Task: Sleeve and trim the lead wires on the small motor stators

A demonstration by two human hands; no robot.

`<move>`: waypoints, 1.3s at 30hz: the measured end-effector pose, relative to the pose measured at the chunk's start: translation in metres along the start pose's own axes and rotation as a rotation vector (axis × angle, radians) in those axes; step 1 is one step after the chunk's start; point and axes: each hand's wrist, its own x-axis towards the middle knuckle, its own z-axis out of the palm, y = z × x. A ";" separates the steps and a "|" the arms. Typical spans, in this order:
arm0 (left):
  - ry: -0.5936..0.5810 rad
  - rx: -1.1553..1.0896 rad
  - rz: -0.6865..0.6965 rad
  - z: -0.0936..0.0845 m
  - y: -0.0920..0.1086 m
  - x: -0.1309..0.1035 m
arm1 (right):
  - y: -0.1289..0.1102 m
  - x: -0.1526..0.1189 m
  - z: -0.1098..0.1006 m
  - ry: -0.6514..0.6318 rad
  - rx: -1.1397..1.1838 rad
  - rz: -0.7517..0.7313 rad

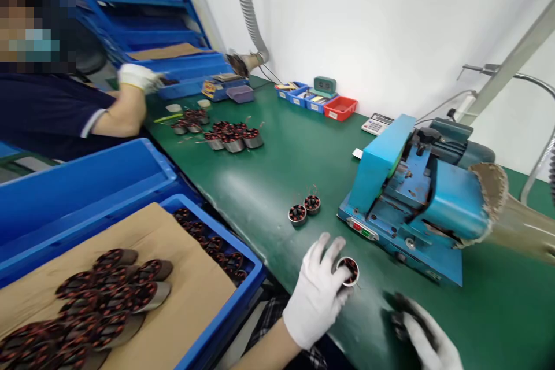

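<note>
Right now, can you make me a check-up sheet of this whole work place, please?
Surface: green tabletop, shiny in places.
Job's things: one wound metal ring by the left hand; a pair of rings nearby; another cluster farther back; more rings on cardboard over a blue crate.
Clutter: calculator and red bin toward the wall.
Hands: left hand, white-gloved, touches the ring; right hand is blurred, grip unclear.
Cables: one cable behind the blue machine.
Surroundings: white wall; co-worker's gloved hand at far left.
</note>
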 end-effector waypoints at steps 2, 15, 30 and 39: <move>0.011 -0.090 0.099 0.008 0.016 -0.013 | -0.015 0.002 0.017 -0.095 -0.042 -0.018; -0.277 -0.497 -0.030 0.026 0.024 0.012 | -0.028 0.014 0.046 0.045 0.132 -0.195; -0.337 -0.533 0.094 0.024 0.023 0.013 | -0.027 0.012 0.047 0.023 0.373 0.002; -0.225 -0.576 0.199 0.025 0.018 0.013 | -0.030 0.002 0.010 0.129 0.246 -0.023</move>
